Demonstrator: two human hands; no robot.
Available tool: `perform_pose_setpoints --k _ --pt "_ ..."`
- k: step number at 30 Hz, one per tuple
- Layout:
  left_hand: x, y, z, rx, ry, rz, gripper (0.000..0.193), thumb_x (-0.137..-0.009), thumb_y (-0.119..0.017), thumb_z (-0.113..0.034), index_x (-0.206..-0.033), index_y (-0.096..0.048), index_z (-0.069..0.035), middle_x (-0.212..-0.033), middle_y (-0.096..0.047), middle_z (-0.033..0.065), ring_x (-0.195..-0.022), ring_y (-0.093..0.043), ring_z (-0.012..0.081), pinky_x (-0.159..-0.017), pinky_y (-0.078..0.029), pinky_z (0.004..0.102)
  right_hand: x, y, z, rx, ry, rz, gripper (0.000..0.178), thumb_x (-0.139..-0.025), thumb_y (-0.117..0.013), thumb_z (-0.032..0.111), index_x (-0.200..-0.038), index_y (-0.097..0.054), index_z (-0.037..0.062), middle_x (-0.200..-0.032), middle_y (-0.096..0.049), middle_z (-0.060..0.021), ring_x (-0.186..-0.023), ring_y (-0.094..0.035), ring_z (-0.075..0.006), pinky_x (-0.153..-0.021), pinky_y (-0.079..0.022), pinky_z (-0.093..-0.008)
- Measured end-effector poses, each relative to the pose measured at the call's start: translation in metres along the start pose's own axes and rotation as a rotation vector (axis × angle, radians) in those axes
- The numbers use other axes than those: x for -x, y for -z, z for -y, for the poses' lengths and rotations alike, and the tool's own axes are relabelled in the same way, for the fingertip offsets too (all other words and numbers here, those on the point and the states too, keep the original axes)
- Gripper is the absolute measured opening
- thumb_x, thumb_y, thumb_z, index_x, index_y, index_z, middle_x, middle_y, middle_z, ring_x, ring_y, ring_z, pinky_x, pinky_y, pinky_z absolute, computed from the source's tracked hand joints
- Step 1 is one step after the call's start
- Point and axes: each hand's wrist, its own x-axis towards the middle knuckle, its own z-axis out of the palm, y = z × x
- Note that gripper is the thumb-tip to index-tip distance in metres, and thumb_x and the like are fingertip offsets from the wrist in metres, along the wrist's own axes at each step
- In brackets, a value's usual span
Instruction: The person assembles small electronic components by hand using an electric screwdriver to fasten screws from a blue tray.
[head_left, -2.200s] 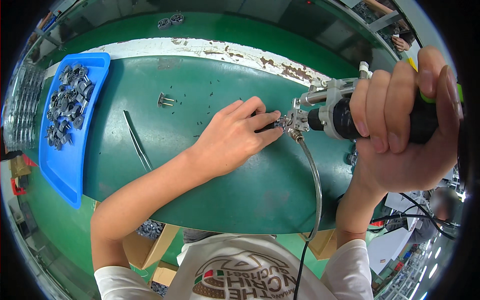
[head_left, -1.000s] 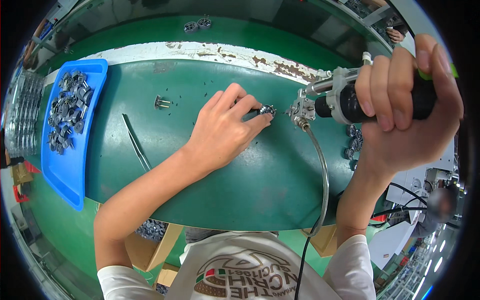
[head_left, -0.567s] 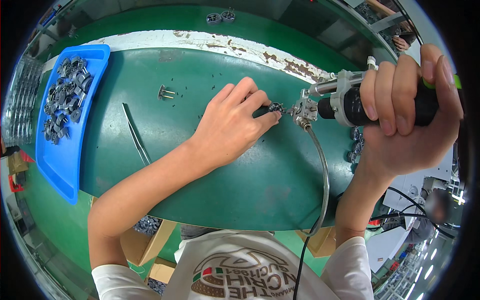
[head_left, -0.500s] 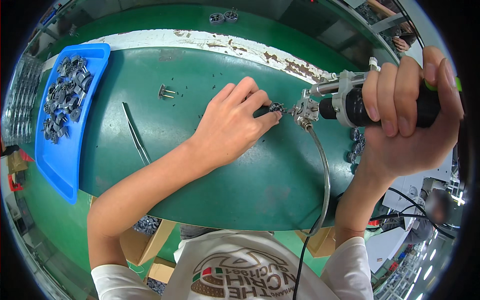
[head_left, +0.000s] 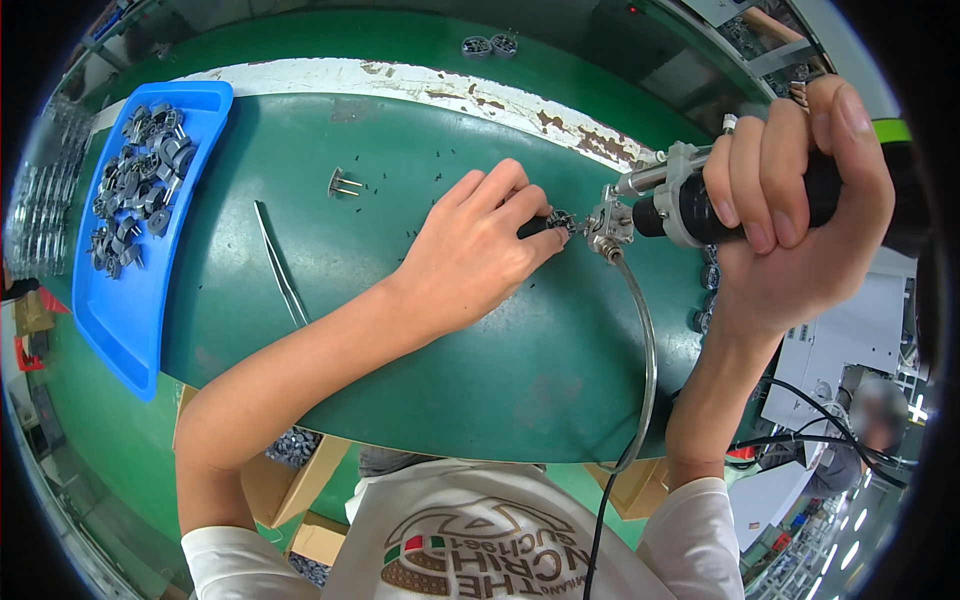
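My left hand [head_left: 478,248] rests on the green bench, its fingers closed round a small dark round plug part [head_left: 562,221]. My right hand [head_left: 795,205] wraps round the thick black body of a power screwdriver [head_left: 650,217], held nearly level. At its front is a silver metal head [head_left: 607,222], whose tip meets the plug part or lies right beside it; my fingertips partly hide the contact. A clear hose [head_left: 652,350] curves down from the head. To the left of my left hand lie a two-pin metal piece [head_left: 343,185] and tweezers [head_left: 279,265].
A blue tray [head_left: 118,345] with a heap of grey plug parts [head_left: 150,175] stands at the left. Tiny dark screws [head_left: 438,178] are scattered mid-bench. Several round parts [head_left: 709,278] line the right side. Two more [head_left: 490,45] sit beyond the worn white strip. Cartons [head_left: 300,490] stand below the bench edge.
The view has shifted slightly. My right hand and the screwdriver's rear have come a little to the left. My left hand keeps its hold on the plug part at the screwdriver's head.
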Motion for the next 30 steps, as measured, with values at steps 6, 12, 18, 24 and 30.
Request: perform_pose_setpoints --k 6,12,18,24,30 --pt "0.004 0.009 0.003 -0.003 0.029 0.03 0.017 -0.077 -0.081 -0.012 -0.094 -0.081 -0.012 -0.099 -0.068 0.0013 -0.094 -0.058 0.0225 -0.076 -0.05 0.0359 -0.003 0.02 -0.013 -0.297 0.123 0.192 0.02 -0.104 -0.044 0.024 -0.099 -0.045 0.0048 -0.052 -0.032 0.0045 -0.042 -0.03 -0.0072 -0.048 -0.032 -0.0259" --pt "0.007 0.076 0.018 -0.196 0.133 -0.003 0.017 -0.078 -0.076 -0.009 -0.095 -0.08 -0.012 -0.105 -0.073 0.0029 -0.1 -0.061 0.0246 -0.083 -0.051 0.037 0.01 0.055 0.041 -0.225 0.204 0.153 0.024 -0.107 -0.045 0.028 -0.099 -0.046 0.0055 -0.058 -0.036 0.0045 -0.048 -0.033 -0.0044 -0.053 -0.031 -0.0209" --pt "0.074 0.203 0.067 -0.708 0.502 -0.188 0.016 -0.083 -0.077 -0.008 -0.098 -0.081 -0.01 -0.119 -0.074 0.0096 -0.105 -0.064 0.0307 -0.095 -0.052 0.0407 0.005 0.068 0.041 -0.151 0.09 0.083 0.023 -0.107 -0.046 0.026 -0.096 -0.045 0.0054 -0.058 -0.038 0.0026 -0.048 -0.035 -0.0066 -0.056 -0.035 -0.0236" --pt "0.043 0.179 0.075 -0.546 0.465 -0.196 0.016 -0.084 -0.079 -0.012 -0.1 -0.08 -0.008 -0.118 -0.074 0.0102 -0.11 -0.064 0.0315 -0.098 -0.051 0.0415 0.004 0.061 0.049 -0.095 0.018 -0.052 0.032 -0.107 -0.048 0.031 -0.088 -0.048 0.0051 -0.052 -0.035 0.0024 -0.043 -0.031 -0.0073 -0.051 -0.032 -0.0258" --pt "-0.063 0.048 0.08 -0.12 0.269 0.052 0.021 -0.085 -0.079 -0.019 -0.103 -0.078 -0.008 -0.111 -0.075 0.012 -0.107 -0.064 0.0326 -0.094 -0.052 0.0444 0.005 0.055 0.048 -0.092 0.074 -0.081 0.027 -0.107 -0.047 0.025 -0.086 -0.044 0.008 -0.054 -0.031 0.0051 -0.046 -0.027 -0.005 -0.051 -0.031 -0.0234"
